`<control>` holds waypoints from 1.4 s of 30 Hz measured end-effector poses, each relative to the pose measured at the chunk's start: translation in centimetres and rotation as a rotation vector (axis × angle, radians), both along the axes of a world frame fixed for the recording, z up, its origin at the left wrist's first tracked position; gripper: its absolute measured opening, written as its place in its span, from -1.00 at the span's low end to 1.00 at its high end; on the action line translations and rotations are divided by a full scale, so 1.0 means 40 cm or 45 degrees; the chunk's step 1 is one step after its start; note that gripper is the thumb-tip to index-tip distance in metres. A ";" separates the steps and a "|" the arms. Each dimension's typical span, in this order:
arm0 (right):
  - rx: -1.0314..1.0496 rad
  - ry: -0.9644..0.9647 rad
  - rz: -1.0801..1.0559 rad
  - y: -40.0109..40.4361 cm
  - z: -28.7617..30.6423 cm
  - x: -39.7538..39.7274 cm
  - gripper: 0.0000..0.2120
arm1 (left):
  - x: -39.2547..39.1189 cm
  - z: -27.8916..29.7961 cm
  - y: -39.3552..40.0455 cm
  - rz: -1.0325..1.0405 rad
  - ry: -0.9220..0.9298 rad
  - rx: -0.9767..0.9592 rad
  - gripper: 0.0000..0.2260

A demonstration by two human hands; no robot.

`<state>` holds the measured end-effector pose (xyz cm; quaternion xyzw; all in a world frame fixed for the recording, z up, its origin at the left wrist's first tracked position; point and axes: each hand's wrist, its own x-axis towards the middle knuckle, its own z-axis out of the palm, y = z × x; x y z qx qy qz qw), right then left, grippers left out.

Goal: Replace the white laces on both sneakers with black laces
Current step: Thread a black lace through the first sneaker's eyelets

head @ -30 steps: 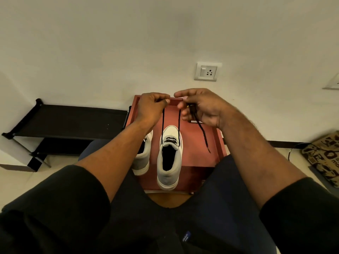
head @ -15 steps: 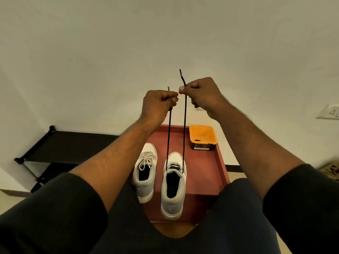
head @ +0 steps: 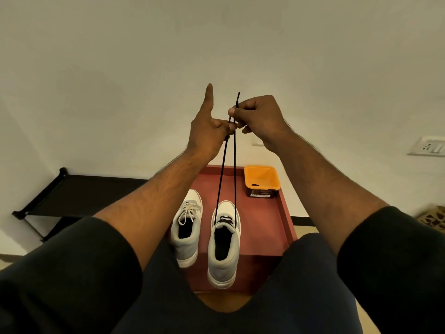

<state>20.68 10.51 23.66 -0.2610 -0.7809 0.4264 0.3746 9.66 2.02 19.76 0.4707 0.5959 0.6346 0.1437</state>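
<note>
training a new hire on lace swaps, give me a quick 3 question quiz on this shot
1. True or false: the left sneaker carries white laces.
2. The two strands of the black lace run down to: A) the orange tub, B) the right sneaker, C) the black rack.
3. Fill in: both sneakers stand on a red ____.

Key
1. True.
2. B. The right hand pinches one end; the left hand, forefinger raised, holds the other.
3. Tray.

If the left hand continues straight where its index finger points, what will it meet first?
Nothing near: the left hand points its index finger up and away, toward the bare wall. The way looks free until there, though depth is unclear.
</note>
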 end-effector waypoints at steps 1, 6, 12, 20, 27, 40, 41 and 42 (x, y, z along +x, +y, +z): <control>0.006 0.006 0.019 0.000 0.000 -0.002 -0.92 | 0.003 0.001 0.002 0.000 0.025 0.001 -0.16; -0.094 0.129 0.042 0.021 -0.016 0.001 -0.82 | 0.005 0.006 0.017 -0.005 0.019 0.042 -0.14; -0.268 -0.143 0.148 0.024 -0.203 0.032 -0.86 | -0.023 -0.003 0.049 0.011 0.029 0.003 -0.09; 1.110 -0.134 -0.048 0.028 -0.289 -0.008 -0.80 | -0.040 0.035 0.064 0.057 -0.307 0.028 -0.24; 1.745 -1.250 0.244 0.059 -0.192 -0.044 -0.74 | -0.051 0.043 0.082 0.091 -0.105 -0.110 -0.27; 1.039 -1.199 0.191 0.069 -0.171 -0.078 -0.79 | -0.012 -0.314 -0.012 0.249 1.029 -0.778 -0.76; 1.020 -1.209 0.187 0.067 -0.171 -0.081 -0.77 | -0.012 -0.322 -0.005 0.208 1.052 -0.903 -0.73; 1.021 -1.238 0.175 0.066 -0.170 -0.082 -0.77 | -0.012 -0.325 0.008 0.169 1.077 -0.986 -0.69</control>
